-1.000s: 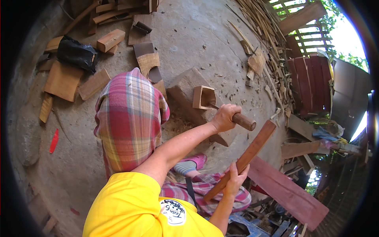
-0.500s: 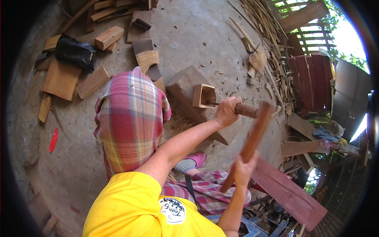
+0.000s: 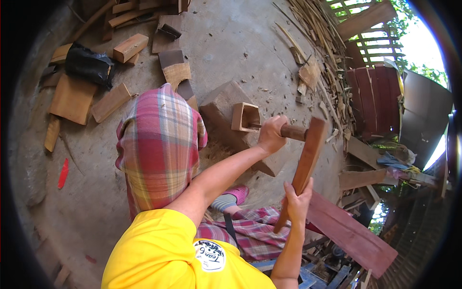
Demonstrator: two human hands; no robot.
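My left hand point(image 3: 273, 135) is closed around a chisel point(image 3: 294, 132) with a round wooden handle. Its metal end reaches into the hollow of a small box-shaped wooden block point(image 3: 237, 117). That block rests on a larger, heavy wood block point(image 3: 223, 102) on the floor. My right hand point(image 3: 299, 198) grips a long, flat wooden bar point(image 3: 313, 149), used as a mallet, by its lower part. The bar's upper part stands across the butt of the chisel handle and appears to touch it. The chisel's cutting edge is hidden inside the hollow.
Wood offcuts point(image 3: 111, 102) and a black wrapped bundle point(image 3: 89, 66) lie at the left. A red strip point(image 3: 63, 174) is on the concrete floor. Wood strips point(image 3: 320, 43) pile up at the far right. A reddish plank point(image 3: 353, 231) slants beside my right arm, near plaid cloth point(image 3: 255, 229).
The bar was blurred by motion and is now sharper, raised slightly with my right hand. My left hand, the chisel and the hollow block keep nearly the same places relative to each other.
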